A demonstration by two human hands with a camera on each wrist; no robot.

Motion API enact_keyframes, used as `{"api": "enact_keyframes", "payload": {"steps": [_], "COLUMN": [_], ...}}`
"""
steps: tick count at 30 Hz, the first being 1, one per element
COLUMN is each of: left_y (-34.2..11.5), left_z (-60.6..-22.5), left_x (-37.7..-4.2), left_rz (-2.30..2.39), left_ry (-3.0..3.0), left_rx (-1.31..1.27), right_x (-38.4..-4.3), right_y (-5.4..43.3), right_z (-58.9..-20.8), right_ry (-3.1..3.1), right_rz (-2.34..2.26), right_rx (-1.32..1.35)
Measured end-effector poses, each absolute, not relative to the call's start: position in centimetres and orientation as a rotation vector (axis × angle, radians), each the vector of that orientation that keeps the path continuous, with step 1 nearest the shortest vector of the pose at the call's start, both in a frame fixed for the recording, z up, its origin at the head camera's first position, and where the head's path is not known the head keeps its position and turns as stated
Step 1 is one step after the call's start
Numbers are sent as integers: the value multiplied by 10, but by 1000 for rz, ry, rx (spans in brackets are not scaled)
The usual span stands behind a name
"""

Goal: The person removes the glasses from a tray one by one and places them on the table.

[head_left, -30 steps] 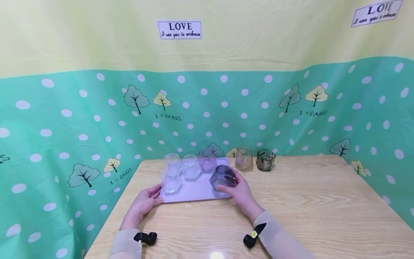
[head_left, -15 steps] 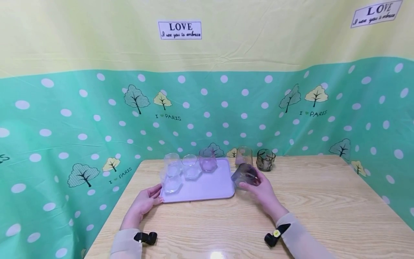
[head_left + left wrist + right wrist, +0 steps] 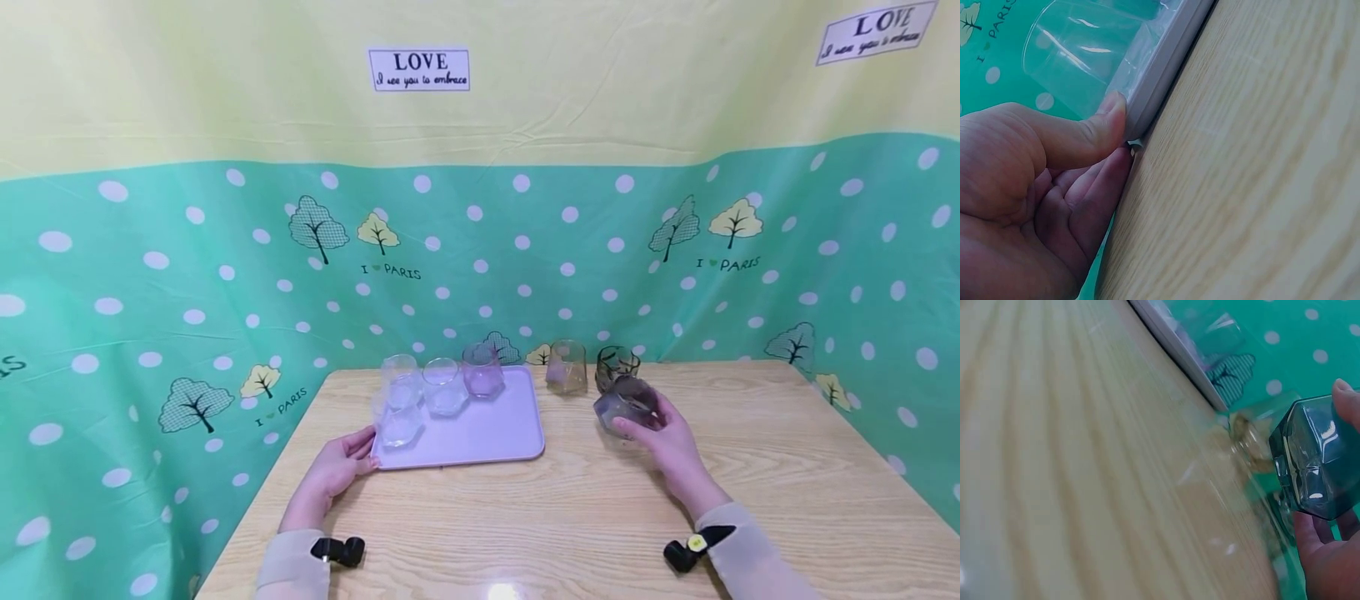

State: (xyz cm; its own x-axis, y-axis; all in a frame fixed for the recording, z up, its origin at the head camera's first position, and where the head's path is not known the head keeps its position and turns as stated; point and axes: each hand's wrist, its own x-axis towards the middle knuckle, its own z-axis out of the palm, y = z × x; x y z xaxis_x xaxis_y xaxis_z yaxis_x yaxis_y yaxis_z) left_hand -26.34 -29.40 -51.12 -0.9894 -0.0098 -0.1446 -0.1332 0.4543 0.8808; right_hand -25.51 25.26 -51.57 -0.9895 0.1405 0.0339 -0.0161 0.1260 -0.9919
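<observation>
My left hand (image 3: 333, 475) pinches the front left corner of the lilac tray (image 3: 480, 446), thumb on the rim and fingers below, as the left wrist view shows. Several clear glasses (image 3: 444, 390) stand on the tray's left side, with a pinkish glass (image 3: 482, 372) behind them. My right hand (image 3: 671, 442) grips a smoky grey glass (image 3: 622, 408) to the right of the tray, its thumb on the near side. In the right wrist view this dark glass (image 3: 1322, 456) is tilted, its faceted base toward the camera.
At the table's back edge, right of the tray, stand an amber glass (image 3: 567, 368) and a dark patterned glass (image 3: 609, 367), partly covered by the held glass. A green dotted curtain (image 3: 525, 275) hangs close behind the wooden table (image 3: 465, 525).
My right hand has carried the smoky grey glass off the tray's right side and moved right with it, near the dark patterned glass. The left hand and the tray have stayed put.
</observation>
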Motion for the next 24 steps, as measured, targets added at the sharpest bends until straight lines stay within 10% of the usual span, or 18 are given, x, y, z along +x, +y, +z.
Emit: {"api": "enact_keyframes", "payload": {"steps": [24], "left_y": [-295], "left_z": [-514], "left_x": [-262], "left_rz": [1575], "left_ry": [2600], "left_rx": [-123], "right_x": [-288], "right_y": [320], "right_z": [-519], "right_ry": [-2156], "right_rz": [1915], "right_rx": [-501]}}
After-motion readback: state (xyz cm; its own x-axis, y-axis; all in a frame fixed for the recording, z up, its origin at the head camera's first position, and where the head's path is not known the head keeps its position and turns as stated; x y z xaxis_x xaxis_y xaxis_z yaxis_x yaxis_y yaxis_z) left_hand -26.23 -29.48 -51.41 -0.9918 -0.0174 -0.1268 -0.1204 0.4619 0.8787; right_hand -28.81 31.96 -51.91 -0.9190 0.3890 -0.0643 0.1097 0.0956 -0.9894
